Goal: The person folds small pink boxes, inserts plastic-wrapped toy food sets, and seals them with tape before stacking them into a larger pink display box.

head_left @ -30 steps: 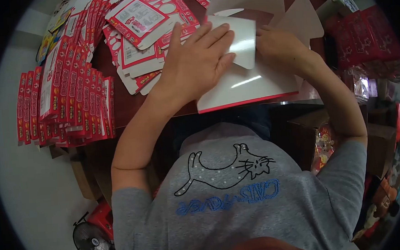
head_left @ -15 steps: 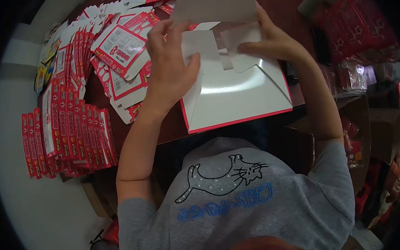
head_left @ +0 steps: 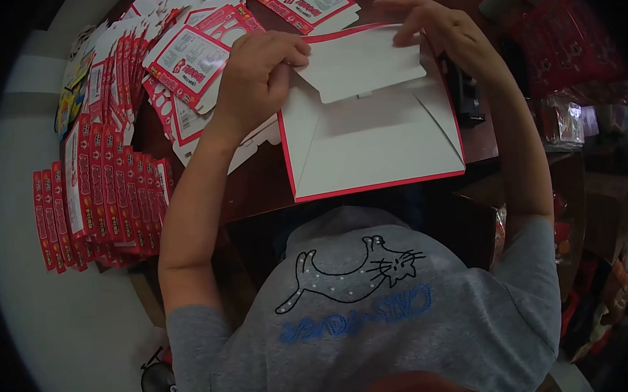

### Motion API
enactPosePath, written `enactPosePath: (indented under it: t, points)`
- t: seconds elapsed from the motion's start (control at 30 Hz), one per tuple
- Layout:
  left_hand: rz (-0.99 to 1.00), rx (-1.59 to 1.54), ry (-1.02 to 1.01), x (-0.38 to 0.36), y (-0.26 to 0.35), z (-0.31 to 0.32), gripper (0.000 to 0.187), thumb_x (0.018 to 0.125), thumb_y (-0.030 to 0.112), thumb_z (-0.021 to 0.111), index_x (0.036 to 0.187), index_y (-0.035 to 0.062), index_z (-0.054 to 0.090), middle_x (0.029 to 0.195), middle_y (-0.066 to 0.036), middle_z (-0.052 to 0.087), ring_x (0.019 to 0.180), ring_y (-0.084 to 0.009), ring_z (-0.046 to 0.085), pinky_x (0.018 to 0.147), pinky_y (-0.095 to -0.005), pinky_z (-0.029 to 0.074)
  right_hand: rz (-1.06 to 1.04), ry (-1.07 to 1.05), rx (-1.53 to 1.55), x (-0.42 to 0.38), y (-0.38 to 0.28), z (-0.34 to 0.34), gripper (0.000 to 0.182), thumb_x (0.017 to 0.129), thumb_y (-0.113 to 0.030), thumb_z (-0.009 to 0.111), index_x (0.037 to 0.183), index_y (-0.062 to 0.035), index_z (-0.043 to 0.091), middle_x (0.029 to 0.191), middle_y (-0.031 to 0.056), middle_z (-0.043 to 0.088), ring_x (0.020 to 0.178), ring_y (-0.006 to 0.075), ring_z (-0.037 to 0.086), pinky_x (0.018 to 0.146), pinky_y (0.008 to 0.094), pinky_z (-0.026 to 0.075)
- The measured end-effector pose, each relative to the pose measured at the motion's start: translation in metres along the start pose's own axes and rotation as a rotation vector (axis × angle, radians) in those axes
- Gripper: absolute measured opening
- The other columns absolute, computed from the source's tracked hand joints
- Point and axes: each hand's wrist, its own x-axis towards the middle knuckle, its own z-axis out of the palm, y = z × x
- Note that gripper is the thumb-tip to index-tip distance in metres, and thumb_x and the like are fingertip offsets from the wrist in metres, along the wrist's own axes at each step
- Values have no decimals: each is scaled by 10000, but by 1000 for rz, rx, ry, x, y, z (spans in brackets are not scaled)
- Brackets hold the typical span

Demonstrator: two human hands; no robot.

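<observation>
The left hand [head_left: 260,73] is closed in a pinch on the left end of a white flap, while the right hand [head_left: 448,33] lies with fingers spread over the flap's right end, pressing rather than gripping. That flap belongs to a flat carton [head_left: 371,131], white inside with a red border, lying on the dark surface [head_left: 256,189] at its near edge, right in front of the person. Judging by how it lies, the side flaps are already folded in and the top flap is coming down over them; seating it appears to be what is left. Toward the left edge, rows of red printed carton blanks [head_left: 105,194] stand packed together, with more loose blanks [head_left: 190,56] fanned out behind the left hand.
</observation>
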Motion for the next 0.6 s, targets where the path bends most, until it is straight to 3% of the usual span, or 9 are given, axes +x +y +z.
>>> enactPosePath:
  t: [0.13,0.23,0.27,0.33,0.43,0.6]
  points:
    - [214,409,-163,27,13,8,410,820,145,694,1219,93,615,1246,-135,659,1091,-284,659,1044,-405,417,-101,-168,-224,1,-7,13,722,718,-500,831,1313,-147,624,1519,138,441,1397,316,431,1170,480,313]
    - [0,674,-252,43,31,33,415,856,205,695,1232,72,579,1175,-172,675,1125,-318,634,1075,-513,399,-119,-90,-442,6,-2,42,675,730,-445,805,1307,-142,629,1463,127,469,1343,303,455,1127,467,332]
    - [-185,667,-449,58,46,29,458,849,246,716,1249,78,571,1185,-178,673,1112,-323,643,1058,-488,426,-126,-73,-466,6,-2,45,660,735,-427,796,1306,-140,630,1444,123,478,1325,299,464,1113,463,339]
    - [-365,657,-632,68,54,18,503,841,288,738,1266,83,563,1195,-185,671,1100,-328,652,1041,-464,452,-137,-58,-444,2,-3,29,631,743,-391,778,1302,-137,634,1406,115,496,1289,290,480,1084,454,352]
    - [-296,39,-253,66,57,-9,464,851,310,750,1223,68,615,1076,-137,691,1034,-286,675,942,-398,518,-157,-33,-407,-12,-14,-25,589,755,-337,752,1296,-133,639,1350,103,523,1235,278,504,1041,441,372]
    - [-6,-107,-67,89,137,-85,381,863,278,727,1183,85,650,946,-91,677,933,-249,676,880,-379,519,-275,183,-551,-42,-65,-149,529,776,-246,708,1287,-125,647,1256,84,568,1145,257,544,969,419,405]
